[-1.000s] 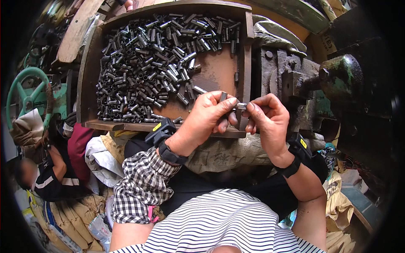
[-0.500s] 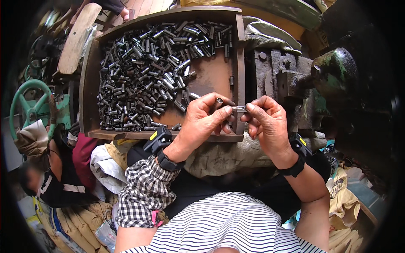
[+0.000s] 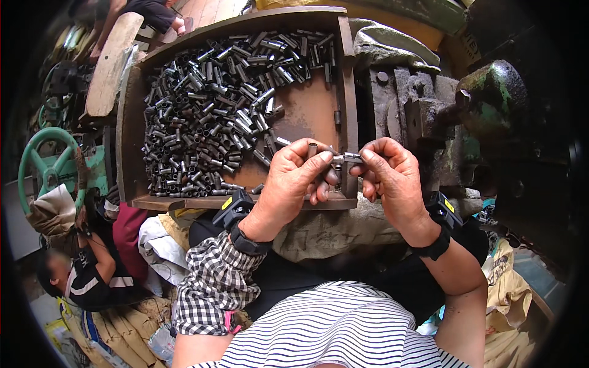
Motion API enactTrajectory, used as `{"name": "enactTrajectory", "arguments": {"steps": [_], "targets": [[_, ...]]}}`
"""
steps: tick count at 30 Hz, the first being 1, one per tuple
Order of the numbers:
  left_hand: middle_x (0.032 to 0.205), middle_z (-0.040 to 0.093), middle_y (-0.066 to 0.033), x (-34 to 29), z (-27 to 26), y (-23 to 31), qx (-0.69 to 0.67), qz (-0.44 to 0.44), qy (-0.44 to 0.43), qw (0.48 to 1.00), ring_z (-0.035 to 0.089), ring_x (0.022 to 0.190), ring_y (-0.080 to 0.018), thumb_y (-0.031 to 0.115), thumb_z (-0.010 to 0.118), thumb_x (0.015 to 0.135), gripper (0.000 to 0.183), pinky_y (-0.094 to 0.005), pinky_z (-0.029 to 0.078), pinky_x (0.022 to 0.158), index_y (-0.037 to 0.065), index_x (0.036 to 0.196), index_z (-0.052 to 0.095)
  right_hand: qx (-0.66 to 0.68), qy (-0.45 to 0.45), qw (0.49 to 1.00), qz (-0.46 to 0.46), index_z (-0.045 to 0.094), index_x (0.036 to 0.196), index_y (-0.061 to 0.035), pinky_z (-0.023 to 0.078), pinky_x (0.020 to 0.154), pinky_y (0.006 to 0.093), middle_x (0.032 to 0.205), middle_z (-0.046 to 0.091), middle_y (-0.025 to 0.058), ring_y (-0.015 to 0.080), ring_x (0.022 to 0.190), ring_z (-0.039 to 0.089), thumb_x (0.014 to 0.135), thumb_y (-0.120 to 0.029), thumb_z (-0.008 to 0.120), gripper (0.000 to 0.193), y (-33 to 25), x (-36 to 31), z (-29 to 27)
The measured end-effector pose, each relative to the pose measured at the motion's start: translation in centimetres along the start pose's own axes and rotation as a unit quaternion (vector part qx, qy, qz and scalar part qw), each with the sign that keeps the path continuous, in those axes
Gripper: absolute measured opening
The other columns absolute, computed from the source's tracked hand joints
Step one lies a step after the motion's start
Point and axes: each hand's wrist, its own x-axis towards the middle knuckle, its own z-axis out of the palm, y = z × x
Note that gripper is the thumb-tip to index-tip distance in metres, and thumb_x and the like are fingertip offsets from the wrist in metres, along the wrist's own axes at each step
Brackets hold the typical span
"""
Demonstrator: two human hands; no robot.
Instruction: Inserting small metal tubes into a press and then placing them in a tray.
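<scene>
My left hand (image 3: pixel 293 181) is closed over the front right part of a wooden tray (image 3: pixel 351 110). A short dark metal tube (image 3: pixel 313 149) sticks up between its fingers. Thumb and fingertips also press at the left end of a small shiny metal piece (image 3: pixel 351 157). My right hand (image 3: pixel 392 178) pinches the right end of that piece, so the two hands nearly meet. Whether the left palm holds more tubes is hidden. Many similar metal tubes (image 3: pixel 202 116) lie heaped in the tray, mostly to the left and back.
Right of the tray stands a dark, greasy machine (image 3: pixel 423 116) with a rounded green-and-black part (image 3: pixel 494 92). A green handwheel (image 3: pixel 49 161) is at the left, close to another person (image 3: pixel 98 270). Sacking (image 3: pixel 334 233) lies below the tray's front edge.
The tube in my left hand stands more upright and its fingers have shifted. Both hands stay together at the small metal piece. The whole view has shifted slightly.
</scene>
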Motion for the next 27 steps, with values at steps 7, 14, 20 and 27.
{"name": "enactTrajectory", "arguments": {"steps": [7, 14, 20, 27], "targets": [[0.071, 0.062, -0.0080, -0.03, 0.03, 0.07, 0.001, 0.008, 0.009, 1.000, 0.056, 0.047, -0.0084, 0.013, 0.056, 0.091, 0.015, -0.0159, 0.041, 0.039, 0.002, 0.100, 0.053, -0.011, 0.003, 1.000, 0.009, 0.054, 0.093, -0.0020, 0.040, 0.039, 0.0143, 0.073, 0.063, 0.0090, 0.0038, 0.044, 0.051, 0.091, -0.016, 0.057, 0.014, 0.17, 0.08, 0.04], [0.080, 0.063, -0.0067, -0.11, 0.03, 0.06, 0.049, 0.050, 0.005, 0.998, 0.060, 0.059, -0.0090, 0.013, 0.057, 0.090, 0.018, -0.0184, 0.047, 0.047, -0.001, 0.101, 0.053, 0.013, -0.009, 1.000, 0.023, 0.052, 0.093, 0.0004, 0.041, 0.038, 0.0157, 0.073, 0.064, 0.0100, 0.0049, 0.045, 0.054, 0.091, -0.014, 0.055, 0.015, 0.06, 0.08, -0.11], [0.081, 0.063, -0.0083, -0.22, 0.32, 0.22, 0.077, 0.059, 0.009, 0.995, 0.060, 0.061, -0.0100, 0.012, 0.060, 0.088, 0.020, -0.0185, 0.048, 0.050, 0.001, 0.103, 0.053, 0.037, -0.015, 0.998, 0.046, 0.052, 0.093, 0.0002, 0.041, 0.038, 0.0157, 0.073, 0.064, 0.0101, 0.0053, 0.044, 0.054, 0.091, -0.015, 0.055, 0.016, 0.06, 0.14, -0.36], [0.082, 0.063, -0.0061, -0.20, 0.00, 0.15, 0.072, 0.058, -0.013, 0.996, 0.062, 0.062, -0.0092, 0.012, 0.058, 0.090, 0.019, -0.0188, 0.049, 0.050, 0.000, 0.103, 0.052, 0.043, -0.024, 0.998, 0.041, 0.052, 0.093, 0.0001, 0.042, 0.038, 0.0159, 0.074, 0.064, 0.0099, 0.0057, 0.046, 0.055, 0.091, -0.014, 0.056, 0.015, -0.08, 0.06, -0.11]]}}
